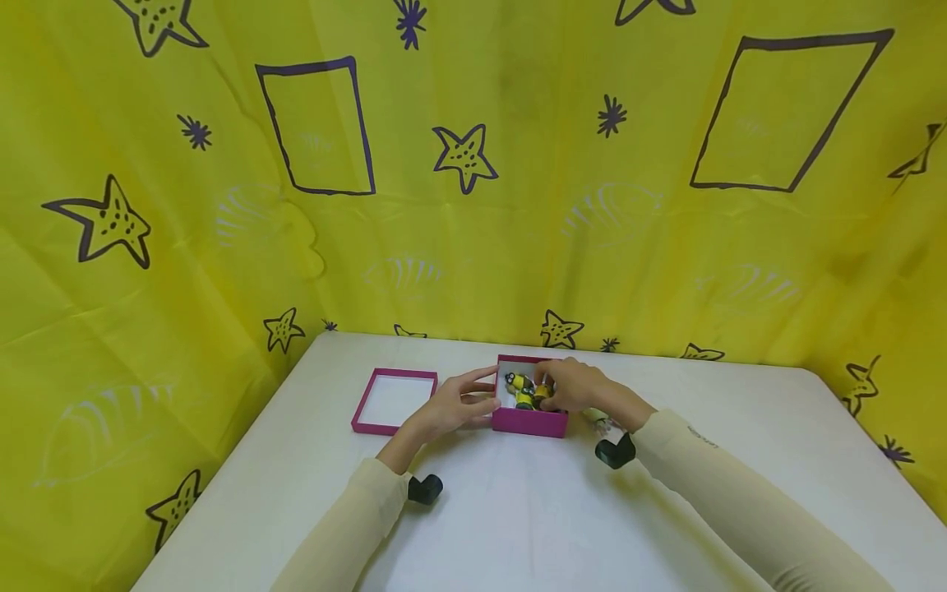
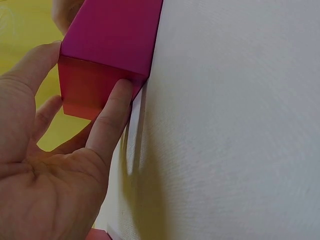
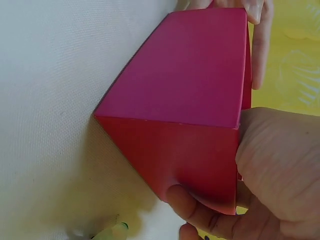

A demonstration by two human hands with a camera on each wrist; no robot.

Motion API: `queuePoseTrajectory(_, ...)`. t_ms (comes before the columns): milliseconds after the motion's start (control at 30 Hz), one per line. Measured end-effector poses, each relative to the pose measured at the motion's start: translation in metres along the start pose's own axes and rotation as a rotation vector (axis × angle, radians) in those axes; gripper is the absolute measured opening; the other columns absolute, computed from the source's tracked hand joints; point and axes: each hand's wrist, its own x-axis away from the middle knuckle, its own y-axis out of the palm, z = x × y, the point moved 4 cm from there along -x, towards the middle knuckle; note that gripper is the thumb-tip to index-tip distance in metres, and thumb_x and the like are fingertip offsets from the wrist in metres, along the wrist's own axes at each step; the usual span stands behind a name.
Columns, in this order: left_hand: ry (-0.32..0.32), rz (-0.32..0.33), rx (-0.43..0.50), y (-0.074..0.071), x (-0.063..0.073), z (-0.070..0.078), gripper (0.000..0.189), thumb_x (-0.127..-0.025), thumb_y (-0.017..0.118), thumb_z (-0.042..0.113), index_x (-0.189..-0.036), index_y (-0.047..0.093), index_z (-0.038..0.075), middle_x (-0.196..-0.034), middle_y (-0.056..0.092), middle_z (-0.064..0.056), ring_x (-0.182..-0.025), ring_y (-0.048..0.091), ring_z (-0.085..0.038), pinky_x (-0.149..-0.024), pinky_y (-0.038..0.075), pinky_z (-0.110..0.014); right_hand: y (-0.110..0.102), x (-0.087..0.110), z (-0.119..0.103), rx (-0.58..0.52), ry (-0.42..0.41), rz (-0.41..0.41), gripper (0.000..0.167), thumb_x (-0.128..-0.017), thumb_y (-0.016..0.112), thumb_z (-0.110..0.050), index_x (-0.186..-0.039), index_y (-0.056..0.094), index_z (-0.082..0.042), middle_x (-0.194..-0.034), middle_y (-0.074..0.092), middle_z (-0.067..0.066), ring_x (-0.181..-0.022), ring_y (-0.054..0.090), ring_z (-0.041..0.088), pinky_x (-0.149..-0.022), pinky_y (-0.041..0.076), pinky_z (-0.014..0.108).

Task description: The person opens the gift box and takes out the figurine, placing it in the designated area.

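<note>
A magenta box (image 1: pixel 529 423) stands uncovered on the table, with several small yellow toy figures (image 1: pixel 519 382) lying inside. My left hand (image 1: pixel 447 407) is at its left end. In the left wrist view the left fingertips (image 2: pixel 120 92) touch the end wall, fingers mostly straight. My right hand (image 1: pixel 573 385) reaches over the right rim, thumb and forefinger pinching a yellow-brown toy figure (image 1: pixel 543 391) inside the box. In the right wrist view another finger (image 3: pixel 187 202) of that hand lies against the outside wall; the pinching fingertips are hidden there.
The box's lid (image 1: pixel 395 401), white inside with magenta edges, lies at the left on the white table (image 1: pixel 503 510). A pale green object (image 1: pixel 598 418), partly hidden, lies below the right wrist. Behind hangs a yellow curtain (image 1: pixel 473 247) with star prints.
</note>
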Motion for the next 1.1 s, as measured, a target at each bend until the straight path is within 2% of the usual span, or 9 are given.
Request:
queuePoseTrajectory(300, 0.006, -0.002, -0.005, 0.0, -0.001, 0.0, 0.067, -0.098, 0.073, 0.027, -0.158, 0.043, 0.024, -0.147, 0.055, -0.015, -0.13, 0.058, -0.034, -0.101, 0.055, -0.04, -0.007, 0.003, -0.002, 0.03, -0.05, 0.073, 0.036, -0.087, 0.083, -0.019, -0.118, 0.068, -0.009, -0.107, 0.069, 0.005, -0.097, 0.062, 0.023, -0.085, 0.057, 0.046)
queuePoseTrajectory(600, 0.013, -0.001, 0.005, 0.001, -0.001, 0.0, 0.068, -0.098, 0.073, 0.025, -0.158, 0.043, 0.023, -0.147, 0.055, -0.015, -0.13, 0.058, -0.033, -0.1, 0.055, -0.039, -0.012, 0.006, -0.002, 0.001, -0.112, 0.136, 0.038, -0.087, 0.083, -0.016, -0.121, 0.068, -0.004, -0.11, 0.07, 0.007, -0.101, 0.065, 0.027, -0.087, 0.058, 0.046)
queuePoseTrajectory(1100, 0.011, 0.006, -0.005, 0.001, 0.0, 0.0, 0.067, -0.097, 0.074, 0.026, -0.157, 0.045, 0.026, -0.146, 0.056, -0.015, -0.129, 0.059, -0.033, -0.101, 0.055, -0.04, -0.017, 0.005, -0.001, -0.011, -0.17, 0.17, 0.036, -0.086, 0.083, -0.013, -0.118, 0.069, -0.003, -0.107, 0.07, 0.008, -0.1, 0.065, 0.031, -0.082, 0.058, 0.042)
